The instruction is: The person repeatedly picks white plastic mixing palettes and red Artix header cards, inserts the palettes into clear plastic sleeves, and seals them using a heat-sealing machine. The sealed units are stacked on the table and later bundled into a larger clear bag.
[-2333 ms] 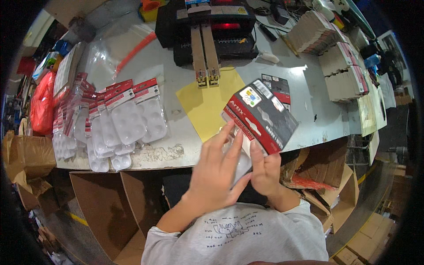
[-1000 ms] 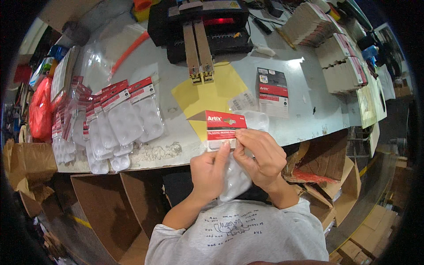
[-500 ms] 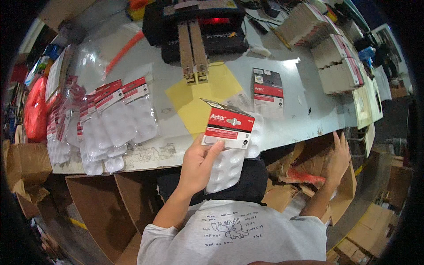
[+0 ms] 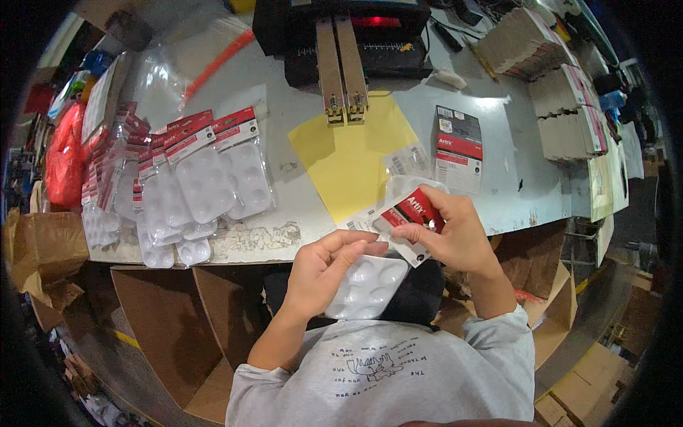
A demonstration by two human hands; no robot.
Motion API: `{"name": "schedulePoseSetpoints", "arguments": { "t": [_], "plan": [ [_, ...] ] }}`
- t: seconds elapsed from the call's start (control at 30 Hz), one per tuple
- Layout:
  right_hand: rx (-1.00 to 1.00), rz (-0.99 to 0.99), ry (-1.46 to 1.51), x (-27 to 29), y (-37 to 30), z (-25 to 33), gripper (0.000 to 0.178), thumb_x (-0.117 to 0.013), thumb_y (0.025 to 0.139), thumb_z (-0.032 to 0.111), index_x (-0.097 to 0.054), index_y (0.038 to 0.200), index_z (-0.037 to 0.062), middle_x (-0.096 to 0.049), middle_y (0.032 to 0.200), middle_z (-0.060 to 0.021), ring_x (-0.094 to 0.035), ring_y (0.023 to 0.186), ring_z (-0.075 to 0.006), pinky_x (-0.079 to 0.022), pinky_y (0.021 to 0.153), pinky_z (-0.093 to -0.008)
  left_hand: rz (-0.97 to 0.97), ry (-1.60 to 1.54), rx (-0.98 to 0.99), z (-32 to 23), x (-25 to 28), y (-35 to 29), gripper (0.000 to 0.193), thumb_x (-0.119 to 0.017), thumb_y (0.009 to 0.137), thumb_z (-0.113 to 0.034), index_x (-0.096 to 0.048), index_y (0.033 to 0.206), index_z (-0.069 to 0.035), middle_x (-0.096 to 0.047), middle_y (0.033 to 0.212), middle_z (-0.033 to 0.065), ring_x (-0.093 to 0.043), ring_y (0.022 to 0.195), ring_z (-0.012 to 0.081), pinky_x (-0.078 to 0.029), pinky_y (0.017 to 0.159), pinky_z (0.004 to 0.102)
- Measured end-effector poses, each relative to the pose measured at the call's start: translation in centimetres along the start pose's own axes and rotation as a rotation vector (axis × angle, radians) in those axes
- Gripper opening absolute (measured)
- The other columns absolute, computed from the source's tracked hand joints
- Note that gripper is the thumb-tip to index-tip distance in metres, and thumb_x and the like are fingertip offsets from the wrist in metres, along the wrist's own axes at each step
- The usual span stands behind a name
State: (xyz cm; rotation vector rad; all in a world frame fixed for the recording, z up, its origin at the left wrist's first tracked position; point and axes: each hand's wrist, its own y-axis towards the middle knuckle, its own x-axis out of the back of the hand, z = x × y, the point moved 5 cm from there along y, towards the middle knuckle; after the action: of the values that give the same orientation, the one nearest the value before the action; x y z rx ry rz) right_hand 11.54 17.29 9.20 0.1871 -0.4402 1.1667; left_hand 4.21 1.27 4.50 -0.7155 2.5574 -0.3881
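A white plastic paint palette (image 4: 365, 286) with round wells hangs at the table's front edge, in front of my body. My left hand (image 4: 320, 274) is closed on its upper edge, thumb on top. Between the thumb and fingers of my right hand (image 4: 459, 235) is a folded red, black and white header card (image 4: 411, 217), tilted, just above the palette. Whether the card touches the palette's bag is hard to see. Behind the card, another white palette (image 4: 405, 186) shows in part. A yellow sheet (image 4: 334, 167) lies beyond, under the arms of a black stapling machine (image 4: 348, 107).
Bagged palettes with red cards (image 4: 203, 181) are heaped at the left. A flat header card (image 4: 459, 146) lies at the right, with stacks of cards (image 4: 562, 132) farther out. Open cardboard boxes (image 4: 163, 327) stand below the table edge. A red bag (image 4: 65, 160) sits far left.
My right hand has come up from the box at the right and taken hold of the card. My left hand, earlier on card and palette, now grips the palette lower down. The view has shifted slightly.
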Motion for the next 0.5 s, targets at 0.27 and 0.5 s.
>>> {"name": "schedulePoseSetpoints", "arguments": {
  "t": [0.27,0.5],
  "plan": [
    [0.09,0.213,-0.163,-0.4,2.2,-0.1,0.034,-0.07,0.077,0.021,-0.054,0.098,-0.0006,-0.059,0.075,-0.0203,-0.057,0.072,-0.0402,-0.045,0.061,-0.0391,-0.081,0.446,-0.103,-0.1,0.8,1.6,0.018,-0.058,0.09,-0.017,-0.062,0.094,0.0,-0.066,0.072,0.009,-0.055,0.061,0.0085,-0.044,0.059,0.0244],
    [0.071,0.316,-0.188,-1.4,4.4,-1.2,0.033,-0.071,0.076,0.021,-0.054,0.094,-0.0008,-0.057,0.074,-0.0186,-0.056,0.066,-0.0376,-0.045,0.059,-0.0348,-0.217,0.546,-0.151,-0.2,1.6,3.0,0.018,-0.062,0.088,-0.019,-0.062,0.089,-0.001,-0.054,0.055,0.0106,-0.046,0.046,0.0085,-0.038,0.045,0.0264]
  ]
}}
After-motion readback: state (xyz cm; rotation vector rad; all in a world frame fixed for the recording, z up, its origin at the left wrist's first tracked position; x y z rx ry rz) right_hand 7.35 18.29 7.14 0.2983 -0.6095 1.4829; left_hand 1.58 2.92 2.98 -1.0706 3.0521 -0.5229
